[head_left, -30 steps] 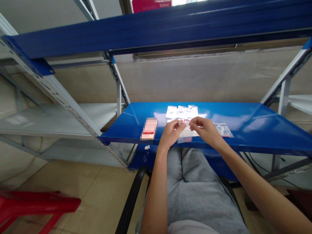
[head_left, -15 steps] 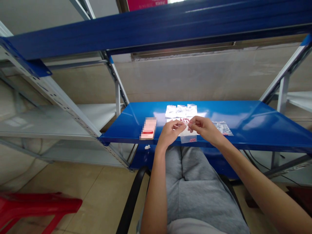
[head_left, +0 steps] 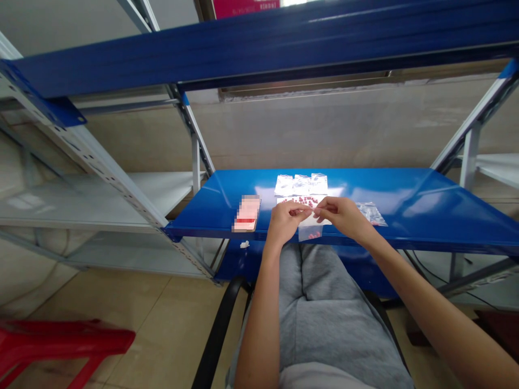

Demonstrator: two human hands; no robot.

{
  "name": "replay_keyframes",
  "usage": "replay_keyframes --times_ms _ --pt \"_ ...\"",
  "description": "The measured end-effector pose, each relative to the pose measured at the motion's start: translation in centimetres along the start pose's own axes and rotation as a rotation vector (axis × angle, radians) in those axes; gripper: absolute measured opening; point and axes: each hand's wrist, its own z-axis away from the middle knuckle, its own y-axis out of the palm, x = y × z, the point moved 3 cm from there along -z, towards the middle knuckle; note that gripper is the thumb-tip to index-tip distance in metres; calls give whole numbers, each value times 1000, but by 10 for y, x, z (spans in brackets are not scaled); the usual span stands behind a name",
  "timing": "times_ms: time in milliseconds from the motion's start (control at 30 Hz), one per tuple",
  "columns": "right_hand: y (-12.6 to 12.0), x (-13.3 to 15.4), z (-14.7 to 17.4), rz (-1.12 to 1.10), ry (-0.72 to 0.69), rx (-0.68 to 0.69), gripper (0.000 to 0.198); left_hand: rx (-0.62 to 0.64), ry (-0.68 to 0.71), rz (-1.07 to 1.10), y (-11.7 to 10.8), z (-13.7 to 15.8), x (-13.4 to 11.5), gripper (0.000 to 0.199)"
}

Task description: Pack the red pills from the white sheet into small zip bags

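Head view: small clear plastic bag [head_left: 310,232] with red pieces [head_left: 314,235] inside is pinched at top by closed fingertips of left hand [head_left: 284,219] and right hand [head_left: 344,217], at near side of white flat sheet [head_left: 280,201]. Behind sheet, three flat silvery-clear packets [head_left: 300,185] are laid in a row; pixelated pink-screened phone [head_left: 249,212] is placed left.

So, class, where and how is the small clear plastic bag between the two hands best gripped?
Probably by the upper edge of the clear plastic bag, pinched by the left hand from its left and the right hand from its right. The bag is thin, and its red pieces sit near the lower edge, so a top grip should leave them undisturbed.
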Motion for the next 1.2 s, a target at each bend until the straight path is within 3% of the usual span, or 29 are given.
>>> replay_keyframes --times_ms 200,467,667,967,1067,1200 --pt "-12 2 0 110 -44 -59 19 22 -121 149 6 -1 9 25" --pt "-18 7 3 -85 92 211 32 -103 -60 125 7 -1 2 18" --pt "-21 8 2 -95 60 113 26 -38 -66 128 19 -4 0 20" --pt "-27 12 6 -78 29 95 24 -50 -20 95 31 -5 -4 11" --pt "-35 15 5 -57 39 79 29 -108 -40 117 40 -3 -7 12" --pt "-59 11 3 -44 84 -41 33 -125 -117 265 64 -3 -8 12"
